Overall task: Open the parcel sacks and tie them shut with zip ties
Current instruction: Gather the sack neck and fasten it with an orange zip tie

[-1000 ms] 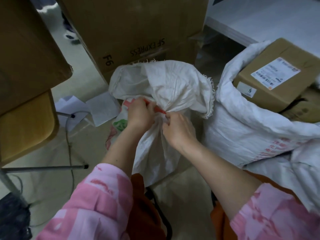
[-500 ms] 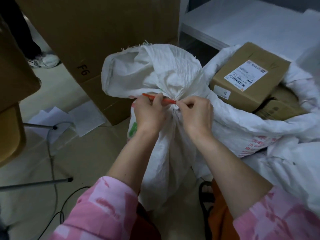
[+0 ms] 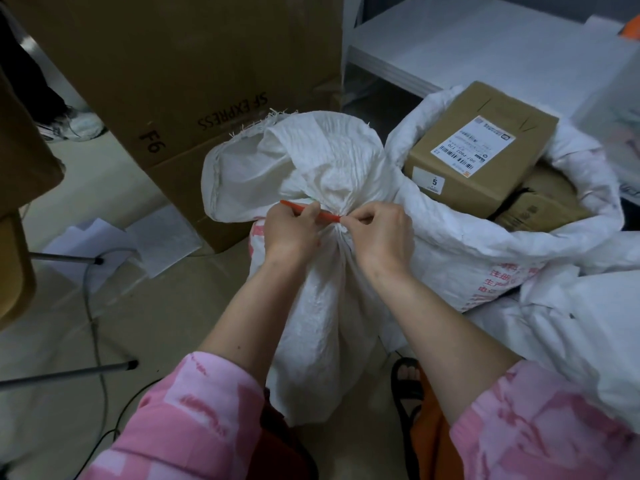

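zip tie point(image 3: 329, 215): far end hidden in sack point(image 3: 325, 174) folds | label point(image 3: 472, 142): print illegible

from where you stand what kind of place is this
Probably a parcel sorting or courier depot: a woven sack being tied with an orange zip tie, a labelled parcel box in another sack, and a big SF Express carton.

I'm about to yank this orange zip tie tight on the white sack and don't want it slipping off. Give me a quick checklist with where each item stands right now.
1. Sack neck gathered into one bunch: ok.
2. Zip tie sits at the gathered neck: ok.
3. Left hand grips the tie's tail: ok.
4. Right hand pinches at the neck where the tie meets it: ok.
5. Tail threaded through the tie's head: cannot tell, hidden by fingers.
6. Tie runs fully round the back of the neck: cannot tell.
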The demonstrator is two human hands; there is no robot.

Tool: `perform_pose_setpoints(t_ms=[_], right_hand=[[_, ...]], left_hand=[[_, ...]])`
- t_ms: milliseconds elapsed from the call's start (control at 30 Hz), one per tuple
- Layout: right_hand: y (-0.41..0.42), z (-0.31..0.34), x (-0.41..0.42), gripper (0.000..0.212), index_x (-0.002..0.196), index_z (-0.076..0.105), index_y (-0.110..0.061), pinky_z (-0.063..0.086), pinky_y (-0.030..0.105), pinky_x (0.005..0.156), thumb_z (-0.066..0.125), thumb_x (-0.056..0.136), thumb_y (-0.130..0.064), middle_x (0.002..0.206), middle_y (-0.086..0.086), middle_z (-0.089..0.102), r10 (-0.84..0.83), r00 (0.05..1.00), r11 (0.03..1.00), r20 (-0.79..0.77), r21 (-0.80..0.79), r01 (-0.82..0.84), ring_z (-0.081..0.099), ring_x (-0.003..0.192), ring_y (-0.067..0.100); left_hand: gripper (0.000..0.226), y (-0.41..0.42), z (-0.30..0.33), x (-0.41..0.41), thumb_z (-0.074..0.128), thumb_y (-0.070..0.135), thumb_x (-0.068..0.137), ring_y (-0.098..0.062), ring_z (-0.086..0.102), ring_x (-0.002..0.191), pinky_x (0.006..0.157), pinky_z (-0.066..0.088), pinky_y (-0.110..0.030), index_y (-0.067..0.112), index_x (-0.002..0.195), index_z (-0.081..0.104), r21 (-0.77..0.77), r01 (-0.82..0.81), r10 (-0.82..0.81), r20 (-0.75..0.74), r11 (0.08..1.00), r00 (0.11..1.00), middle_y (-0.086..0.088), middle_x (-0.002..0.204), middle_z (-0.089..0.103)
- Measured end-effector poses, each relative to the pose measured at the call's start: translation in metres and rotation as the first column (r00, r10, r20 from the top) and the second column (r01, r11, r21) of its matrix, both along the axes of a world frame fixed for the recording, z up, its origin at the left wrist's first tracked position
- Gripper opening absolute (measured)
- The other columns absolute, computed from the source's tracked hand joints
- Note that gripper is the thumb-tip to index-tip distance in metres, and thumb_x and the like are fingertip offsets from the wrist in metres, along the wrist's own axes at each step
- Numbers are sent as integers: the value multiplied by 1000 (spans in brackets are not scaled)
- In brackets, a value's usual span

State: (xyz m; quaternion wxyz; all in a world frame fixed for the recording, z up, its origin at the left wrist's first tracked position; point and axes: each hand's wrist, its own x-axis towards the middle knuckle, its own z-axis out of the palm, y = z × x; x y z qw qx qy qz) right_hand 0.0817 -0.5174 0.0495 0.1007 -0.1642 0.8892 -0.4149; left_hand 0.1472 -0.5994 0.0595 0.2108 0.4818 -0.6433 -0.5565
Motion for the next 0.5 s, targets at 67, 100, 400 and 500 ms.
perform_pose_setpoints(t_ms=[67,100,400,500], right_hand=[[-1,-1,0,7,77,74,-21,40,23,63,73,81,-27,80,-9,71,-6,1000,1000,10,-24,6,60,73,9],[-2,-2,0,7,77,74,-21,42,24,64,73,80,-26,81,-9,71,-6,1000,1000,20,-30,7,61,74,9],[-12,-21,-4,5,73,75,-18,54,35,78,76,77,-16,76,-6,71,58,990,995,126,-83,-48,66,76,12],[-14,-29,-2,9,70,73,-17,53,33,75,74,78,-14,74,-5,70,93,988,992,122,-91,-82,66,76,14]], left_hand=[[31,2,2,2,50,11,96,1,40,29,36,32,-13,-17,93,64,28,13,-12,-25,1000,1000,-5,53,49],[32,2,3,2,50,11,96,1,40,28,35,31,-12,-17,93,63,35,24,-23,-26,999,999,-4,51,46],[27,-1,-2,5,45,17,96,-14,44,49,41,35,-20,6,73,56,4,52,-52,131,999,990,0,53,46],[21,0,-5,3,47,20,91,-19,47,61,58,36,-29,8,75,55,26,47,-50,120,999,992,-1,60,49]])
